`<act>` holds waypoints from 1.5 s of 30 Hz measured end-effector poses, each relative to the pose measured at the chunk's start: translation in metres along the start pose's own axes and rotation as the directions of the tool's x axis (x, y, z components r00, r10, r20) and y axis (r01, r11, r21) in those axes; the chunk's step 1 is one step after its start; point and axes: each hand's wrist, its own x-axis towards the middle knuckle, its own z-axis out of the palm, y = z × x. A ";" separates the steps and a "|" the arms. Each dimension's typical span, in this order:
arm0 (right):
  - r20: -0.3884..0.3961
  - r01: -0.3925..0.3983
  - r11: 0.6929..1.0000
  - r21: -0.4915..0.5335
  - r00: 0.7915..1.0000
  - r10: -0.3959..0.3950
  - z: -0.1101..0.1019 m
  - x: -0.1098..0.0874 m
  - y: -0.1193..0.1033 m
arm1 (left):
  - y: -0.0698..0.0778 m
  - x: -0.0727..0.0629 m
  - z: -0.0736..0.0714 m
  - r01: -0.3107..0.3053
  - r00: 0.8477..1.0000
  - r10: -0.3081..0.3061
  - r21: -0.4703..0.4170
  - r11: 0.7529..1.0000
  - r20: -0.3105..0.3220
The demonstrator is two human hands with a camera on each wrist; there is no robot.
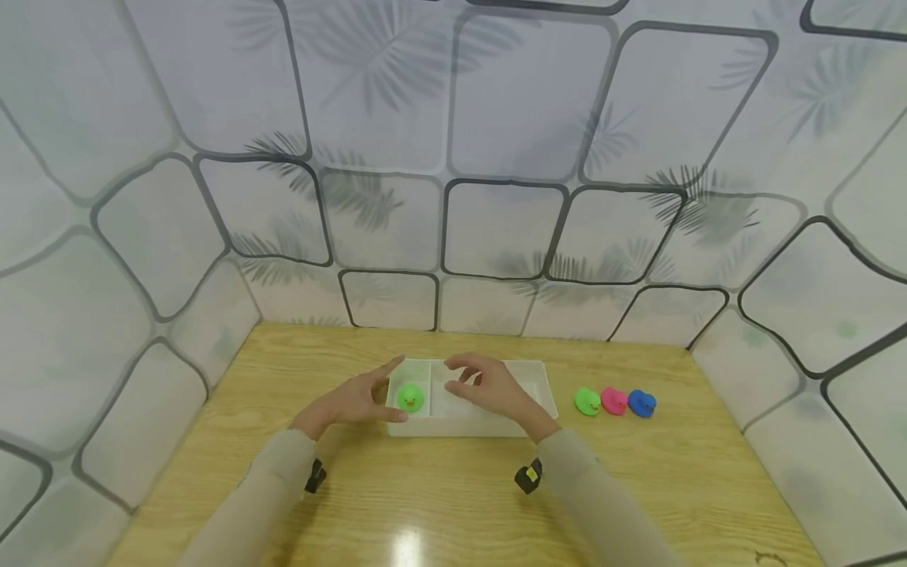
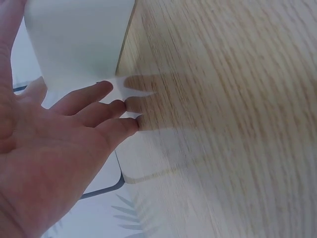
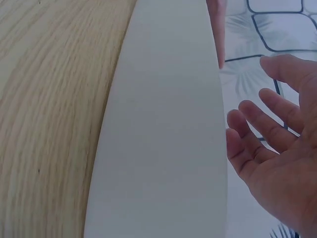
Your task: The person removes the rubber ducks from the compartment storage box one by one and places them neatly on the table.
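A white divided tray [image 1: 460, 427] lies on the table with a green rubber duck [image 1: 410, 398] in its small left compartment. My left hand [image 1: 354, 399] spans the tray's left end, thumb at the front edge and index finger at the back corner. In the left wrist view its other fingers [image 2: 94, 115] are extended beside the tray's end wall [image 2: 81, 42]. Over the larger compartment hovers my right hand [image 1: 494, 388], fingers loosely bent and nothing between them. The right wrist view shows those fingers [image 3: 267, 126] apart from the thumb, past the long tray wall [image 3: 161, 129].
To the right of the tray, a green duck [image 1: 586, 402], a pink duck [image 1: 614, 401] and a blue duck [image 1: 642, 403] stand in a row on the wooden table [image 1: 425, 496]. A patterned wall covering [image 1: 503, 228] encloses the table at the back and both sides.
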 end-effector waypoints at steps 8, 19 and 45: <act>0.043 0.017 1.000 -0.022 0.999 -0.016 0.018 0.012 -0.003 | 0.000 -0.001 0.000 -0.006 1.000 0.006 -0.014 1.000 -0.002; 0.129 0.010 0.999 -0.035 0.992 -0.005 0.035 0.024 -0.006 | -0.001 -0.002 0.000 0.003 1.000 -0.002 -0.057 0.998 0.014; 0.228 -0.027 0.965 -0.260 0.970 0.088 0.048 0.044 -0.011 | -0.003 -0.002 0.000 0.007 0.999 -0.004 -0.079 0.997 0.038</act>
